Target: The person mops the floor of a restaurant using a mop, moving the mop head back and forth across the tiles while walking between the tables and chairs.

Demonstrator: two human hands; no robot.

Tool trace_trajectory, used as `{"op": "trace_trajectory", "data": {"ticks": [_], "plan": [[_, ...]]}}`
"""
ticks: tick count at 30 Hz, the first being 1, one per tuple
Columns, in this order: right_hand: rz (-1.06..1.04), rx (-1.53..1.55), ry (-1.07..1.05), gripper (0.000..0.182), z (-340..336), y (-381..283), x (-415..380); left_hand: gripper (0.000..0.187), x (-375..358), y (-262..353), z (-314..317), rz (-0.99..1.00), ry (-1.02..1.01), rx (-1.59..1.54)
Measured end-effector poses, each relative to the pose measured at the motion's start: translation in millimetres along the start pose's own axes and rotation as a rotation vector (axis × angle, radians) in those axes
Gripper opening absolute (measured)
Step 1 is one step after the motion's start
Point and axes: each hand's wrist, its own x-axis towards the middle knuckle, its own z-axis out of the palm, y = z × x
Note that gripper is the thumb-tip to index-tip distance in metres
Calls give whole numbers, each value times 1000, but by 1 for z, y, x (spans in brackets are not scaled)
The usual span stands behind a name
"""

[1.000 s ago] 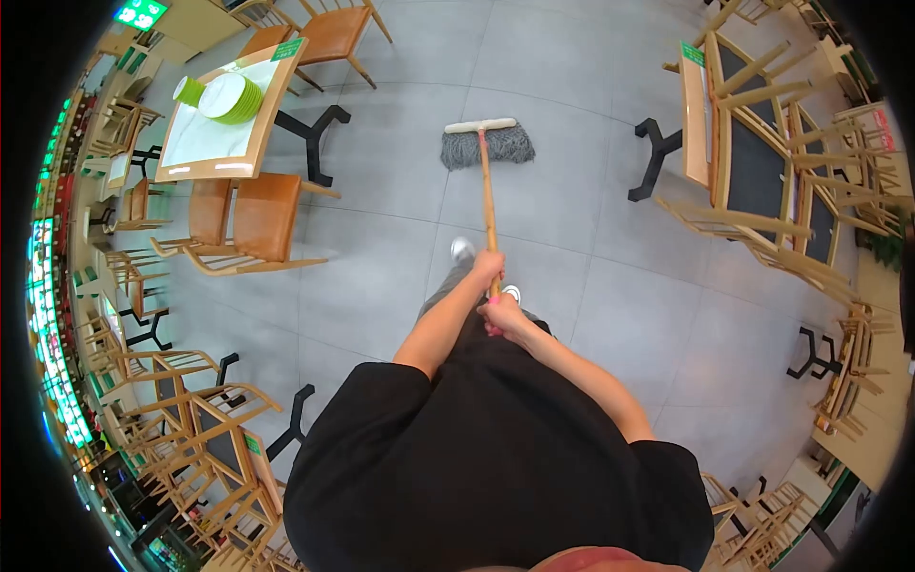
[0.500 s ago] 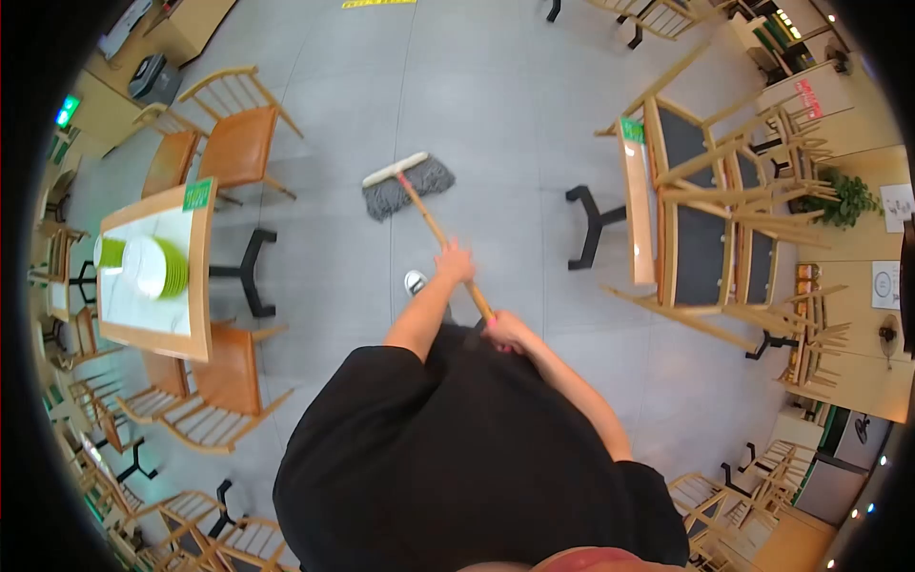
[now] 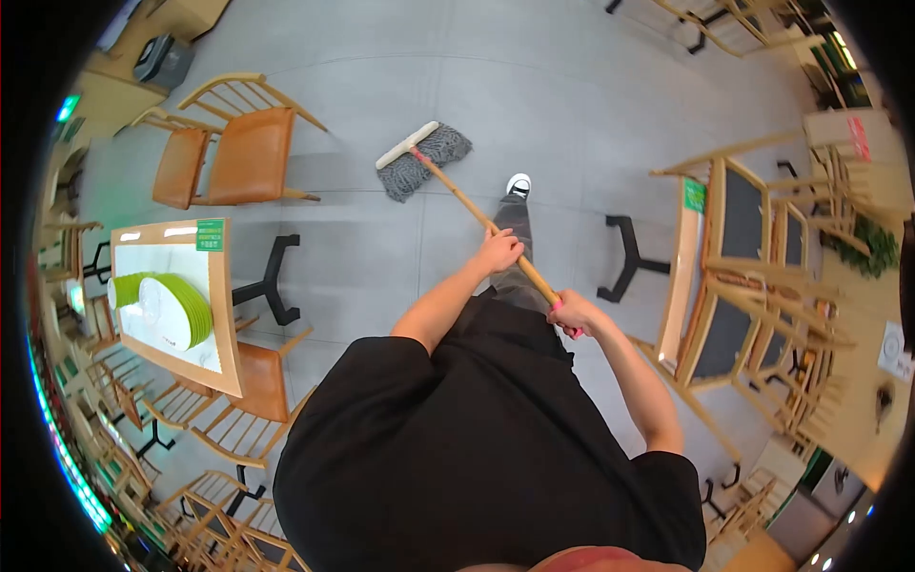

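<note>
A mop (image 3: pixel 456 189) with a wooden handle slants from my body out to the floor ahead. Its grey string head (image 3: pixel 424 164), topped by a white bar, lies flat on the grey floor (image 3: pixel 372 253). Partway down the handle, my left hand (image 3: pixel 501 250) is closed around the wood. My right hand (image 3: pixel 575 313) grips the upper end, where something pink shows beside the fingers. One shoe (image 3: pixel 518 184), black and white, is on the floor right of the handle.
To the left stands a table (image 3: pixel 227 315) bearing stacked green-and-white dishes (image 3: pixel 176 310), with orange-seated chairs (image 3: pixel 253 157) around it. On the right, chairs (image 3: pixel 739 329) rest upside down on another table (image 3: pixel 679 286). Black table legs (image 3: pixel 629 257) reach into the aisle. A grey bin (image 3: pixel 164 62) stands far left.
The mop head has shifted slightly right and farther ahead. Both hands have moved right with the handle. A shoe and trouser leg have come forward, and the tables appear nearer.
</note>
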Motion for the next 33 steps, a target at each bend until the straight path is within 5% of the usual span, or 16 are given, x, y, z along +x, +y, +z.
{"op": "trace_trajectory", "data": {"ticks": [7, 10, 12, 15, 19, 28, 31, 33], "plan": [[-153, -153, -116, 16, -139, -214, 65, 39, 138, -46, -158, -117, 357, -188], [-167, -157, -170, 18, -184, -296, 86, 37, 187, -46, -224, -333, 534, -312], [-168, -70, -200, 20, -203, -346, 98, 40, 235, -59, -234, -479, 870, -242], [-114, 157, -293, 22, -193, -386, 132, 41, 250, -37, -288, -859, 932, -828], [-110, 214, -344, 20, -157, -437, 164, 23, 239, -101, -326, -923, 638, -2006], [-59, -60, -334, 17, -154, -565, 223, 14, 284, -177, -416, -844, 920, -1973], [-54, -144, -266, 18, -180, -634, 245, 12, 331, -206, -471, -987, 790, -1462], [-59, -271, -256, 18, -204, -693, 276, 10, 364, -234, -514, -896, 795, -1623]]}}
